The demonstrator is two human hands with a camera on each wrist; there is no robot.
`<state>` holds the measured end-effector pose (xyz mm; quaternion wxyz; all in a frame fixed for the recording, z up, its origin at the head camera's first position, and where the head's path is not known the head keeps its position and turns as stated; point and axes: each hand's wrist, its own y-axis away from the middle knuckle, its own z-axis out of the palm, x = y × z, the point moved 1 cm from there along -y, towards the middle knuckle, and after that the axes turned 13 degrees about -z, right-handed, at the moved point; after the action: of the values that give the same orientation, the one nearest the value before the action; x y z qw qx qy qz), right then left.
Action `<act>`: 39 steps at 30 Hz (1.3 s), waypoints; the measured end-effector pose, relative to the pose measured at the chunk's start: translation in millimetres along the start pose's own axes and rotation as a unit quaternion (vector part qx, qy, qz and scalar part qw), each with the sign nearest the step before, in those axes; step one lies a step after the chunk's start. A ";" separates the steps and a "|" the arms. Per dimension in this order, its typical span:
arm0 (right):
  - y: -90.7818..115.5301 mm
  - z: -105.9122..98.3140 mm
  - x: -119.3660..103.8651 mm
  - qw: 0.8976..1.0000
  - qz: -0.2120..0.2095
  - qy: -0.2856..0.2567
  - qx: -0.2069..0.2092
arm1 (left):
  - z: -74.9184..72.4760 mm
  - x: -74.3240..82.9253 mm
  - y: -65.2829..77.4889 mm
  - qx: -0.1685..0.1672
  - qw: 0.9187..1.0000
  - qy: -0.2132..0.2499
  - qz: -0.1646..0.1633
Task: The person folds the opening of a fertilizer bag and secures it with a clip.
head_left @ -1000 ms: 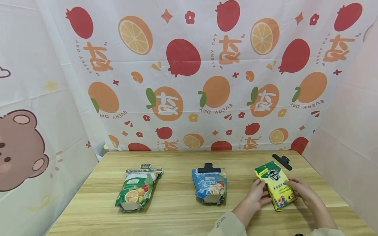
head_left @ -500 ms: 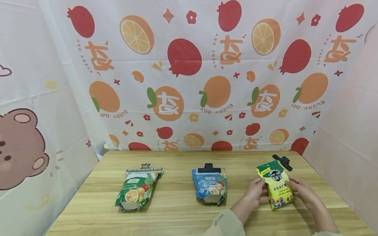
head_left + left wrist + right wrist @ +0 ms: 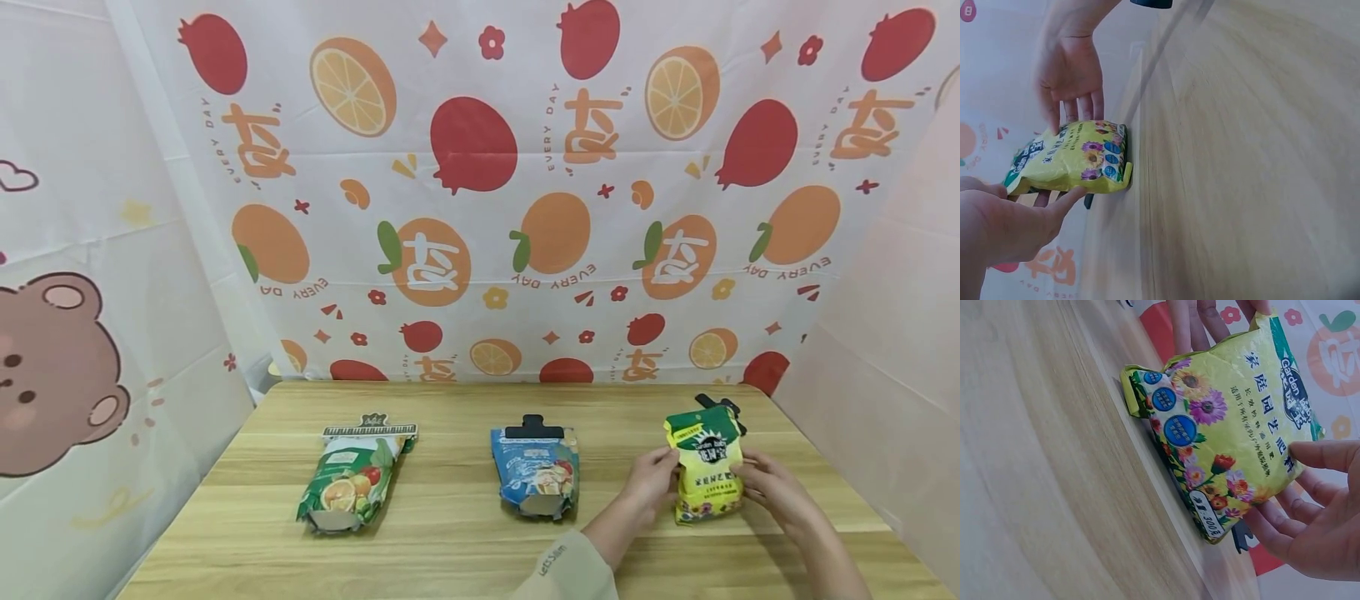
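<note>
A yellow and green fertilizer bag (image 3: 708, 477), printed with flowers, is at the right of the table, tilted up with its lower edge at the tabletop. My left hand (image 3: 649, 483) holds its left side. On the other side my right hand (image 3: 772, 492) holds it; in the right wrist view the right thumb lies on the front of the bag (image 3: 1229, 425) while the other fingers go behind. Just behind the bag a black bag clip (image 3: 726, 403) lies on the table, partly hidden by the bag's top.
A green bag (image 3: 348, 483) with fruit pictures, closed by a piano-patterned clip (image 3: 370, 430), lies at the left. Mid-table is a blue bag (image 3: 536, 475) with a black clip (image 3: 533, 429) on its top. Behind the wooden table (image 3: 450, 558) hangs a fruit-printed curtain (image 3: 480, 217).
Both hands have turned the fertilizer bag straighter and tipped it more upright, shifting it slightly right and back. Its top now covers more of the loose black clip.
</note>
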<state>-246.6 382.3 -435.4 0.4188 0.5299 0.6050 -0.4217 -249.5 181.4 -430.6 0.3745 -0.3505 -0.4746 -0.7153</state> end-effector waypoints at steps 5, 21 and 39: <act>3.4 0.0 0.3 1.000 -0.013 -0.016 0.003 | -0.2 1.9 0.8 0.005 1.000 -0.028 0.011; 7.7 1.4 -2.1 0.997 -0.046 -0.057 0.009 | -6.7 5.4 1.0 -0.007 0.997 -0.050 0.052; 6.3 -3.6 -8.6 0.996 -0.015 -0.074 0.037 | -6.5 5.3 6.3 -0.027 0.997 -0.048 0.053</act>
<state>-239.8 383.8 -426.5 0.4362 0.5029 0.5643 -0.4882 -247.4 172.6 -425.4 0.3794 -0.4189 -0.4532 -0.6894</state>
